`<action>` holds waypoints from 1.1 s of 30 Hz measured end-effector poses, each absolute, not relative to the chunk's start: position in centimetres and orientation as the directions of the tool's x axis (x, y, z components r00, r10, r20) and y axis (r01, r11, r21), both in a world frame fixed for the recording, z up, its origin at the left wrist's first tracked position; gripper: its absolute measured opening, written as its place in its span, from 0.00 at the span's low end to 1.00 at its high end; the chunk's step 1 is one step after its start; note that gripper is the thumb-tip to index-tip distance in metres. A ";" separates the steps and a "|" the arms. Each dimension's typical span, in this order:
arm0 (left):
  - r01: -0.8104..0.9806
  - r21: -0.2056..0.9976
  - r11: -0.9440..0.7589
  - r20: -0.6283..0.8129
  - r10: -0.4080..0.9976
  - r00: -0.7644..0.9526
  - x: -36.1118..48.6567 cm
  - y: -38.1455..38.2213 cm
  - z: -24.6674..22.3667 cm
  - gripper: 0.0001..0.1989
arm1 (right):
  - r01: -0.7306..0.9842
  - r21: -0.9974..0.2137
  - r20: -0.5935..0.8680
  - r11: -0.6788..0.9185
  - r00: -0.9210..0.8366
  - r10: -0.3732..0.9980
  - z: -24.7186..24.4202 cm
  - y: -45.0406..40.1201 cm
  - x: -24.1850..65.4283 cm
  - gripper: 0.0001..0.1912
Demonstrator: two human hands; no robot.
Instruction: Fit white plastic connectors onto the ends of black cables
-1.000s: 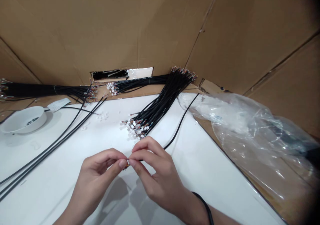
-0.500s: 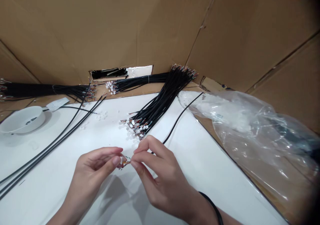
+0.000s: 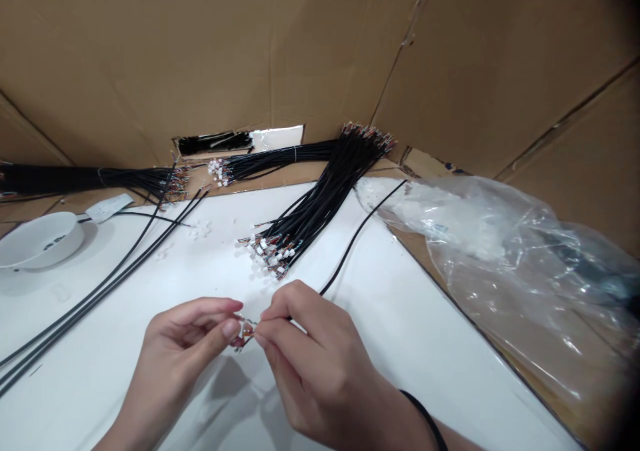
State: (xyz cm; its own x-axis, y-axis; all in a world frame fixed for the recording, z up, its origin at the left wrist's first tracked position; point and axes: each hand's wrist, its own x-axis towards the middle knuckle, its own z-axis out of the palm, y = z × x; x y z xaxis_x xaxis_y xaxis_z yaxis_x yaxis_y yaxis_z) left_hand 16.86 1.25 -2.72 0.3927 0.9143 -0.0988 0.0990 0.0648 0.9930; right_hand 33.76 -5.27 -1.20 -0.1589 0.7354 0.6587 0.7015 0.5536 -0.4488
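Note:
Low in the middle of the head view, my left hand [image 3: 183, 351] pinches a small white connector [image 3: 245, 329] between thumb and fingers. Thin coloured wires show beside it, partly covered by the fingertips. My right hand [image 3: 325, 364] grips the wire end of a black cable [image 3: 347, 251] right next to the connector. That cable runs out behind the right hand toward the upper right. Whether any wire sits inside the connector is too small to tell. Just beyond my hands lies a thick bundle of black cables [image 3: 323, 194], its near ends carrying white connectors [image 3: 273, 254].
Several loose black cables [image 3: 117, 274] cross the white table [image 3: 425, 357] at left, near a white bowl [image 3: 75, 241] and a paper label [image 3: 109, 207]. Loose white connectors [image 3: 201, 229] lie behind. More bundles [image 3: 60, 179] line the cardboard wall [image 3: 200, 51]. A clear plastic bag [image 3: 480, 237] lies at right.
My right fingers have drawn closer together, with the index finger lower on the wires. The left hand keeps its pinch, and the whole view has shifted slightly.

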 end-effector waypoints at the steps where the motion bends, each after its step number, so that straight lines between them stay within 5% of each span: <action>1: 0.101 0.993 0.065 -0.100 0.914 0.393 16.8 1.2 -2.7 0.08 | 0.701 -0.452 0.658 0.552 -0.156 0.737 -1.2 -5.3 33.7 0.09; 15: 0.251 0.946 -0.207 0.102 0.921 0.375 17.2 0.6 -1.9 0.04 | 0.731 -0.304 0.732 0.610 -0.231 0.641 -1.7 -4.7 33.6 0.07; 28: 0.211 0.964 -0.160 0.063 0.913 0.403 17.5 0.5 -2.2 0.05 | 0.671 -0.409 0.678 0.618 -0.231 0.698 -2.3 -4.5 33.5 0.07; 33: 0.154 0.986 -0.071 0.002 0.912 0.410 17.5 0.8 -2.0 0.07 | 0.578 -0.590 0.626 0.564 -0.114 0.772 -2.0 -4.4 33.6 0.05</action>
State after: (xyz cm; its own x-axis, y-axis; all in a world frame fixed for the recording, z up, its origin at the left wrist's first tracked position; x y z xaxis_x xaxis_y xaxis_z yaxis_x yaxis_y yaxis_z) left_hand 17.45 0.82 -2.04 0.4103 0.9120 0.0018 0.1539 -0.0711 0.9855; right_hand 33.55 -4.39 -2.04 -0.1141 0.7718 0.6256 0.5783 0.5636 -0.5898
